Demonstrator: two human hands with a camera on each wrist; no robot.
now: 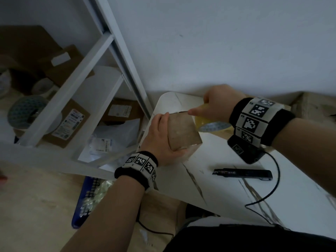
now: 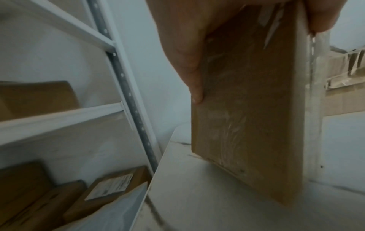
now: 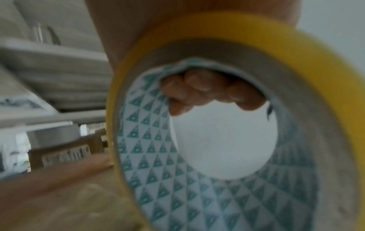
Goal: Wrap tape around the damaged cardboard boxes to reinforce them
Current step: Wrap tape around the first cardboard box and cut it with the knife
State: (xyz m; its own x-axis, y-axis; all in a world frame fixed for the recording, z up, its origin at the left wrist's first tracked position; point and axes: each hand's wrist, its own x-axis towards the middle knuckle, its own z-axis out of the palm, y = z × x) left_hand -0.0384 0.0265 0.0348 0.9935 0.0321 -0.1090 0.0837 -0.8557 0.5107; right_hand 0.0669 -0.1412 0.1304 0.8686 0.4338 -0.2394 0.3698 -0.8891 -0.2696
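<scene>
A small flat cardboard box (image 1: pixel 182 130) stands on edge on the white marble-look table (image 1: pixel 227 190). My left hand (image 1: pixel 160 137) grips its near and left side; in the left wrist view a thumb and fingers (image 2: pixel 189 62) clamp the brown box (image 2: pixel 250 109), whose face shows shiny clear tape. My right hand (image 1: pixel 214 106) holds a yellowish tape roll (image 1: pixel 212 124) just behind the box, thumb stretched to the box's top edge. In the right wrist view my fingertips (image 3: pixel 205 89) curl through the roll's core (image 3: pixel 154 140), printed with teal triangles.
A black utility knife (image 1: pixel 241 174) lies on the table near me, with a black cable (image 1: pixel 269 193) looping past it. A white metal shelf (image 1: pixel 76 91) on the left holds labelled cardboard boxes (image 1: pixel 69 122) and tape rolls (image 1: pixel 25 111). A white wall (image 1: pixel 218 42) is behind.
</scene>
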